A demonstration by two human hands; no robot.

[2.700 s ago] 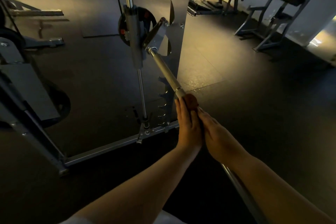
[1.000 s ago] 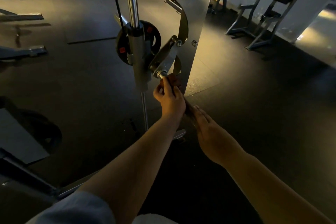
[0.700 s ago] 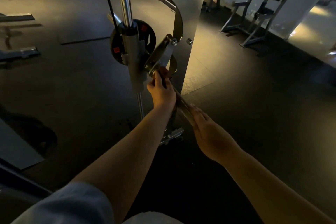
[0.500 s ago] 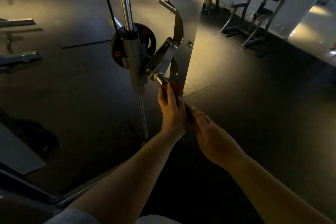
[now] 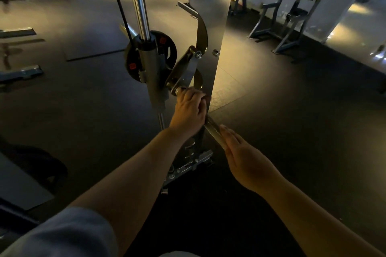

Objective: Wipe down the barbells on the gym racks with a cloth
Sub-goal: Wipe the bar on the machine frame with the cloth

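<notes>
Head view: my left hand (image 5: 189, 110) ran cloth (image 5: 207, 98) back up barbell (image 5: 213, 131) to hook (image 5: 186, 73).
It grips cloth; right hand (image 5: 244, 158) lies flat on barbell at 5 o'clock; I'd judge this end wiped.

A short sleeve (image 5: 62, 233) of plain cloth, greyish-blue as far as the dim light allows, covers the upper left arm at about 7 o'clock. Below it the left forearm (image 5: 133, 169) is bare to the left hand (image 5: 189, 110), and the right forearm (image 5: 302, 210) is bare to the right hand (image 5: 244, 158). A pale strip of garment (image 5: 179, 255) shows at 6 o'clock.
</notes>
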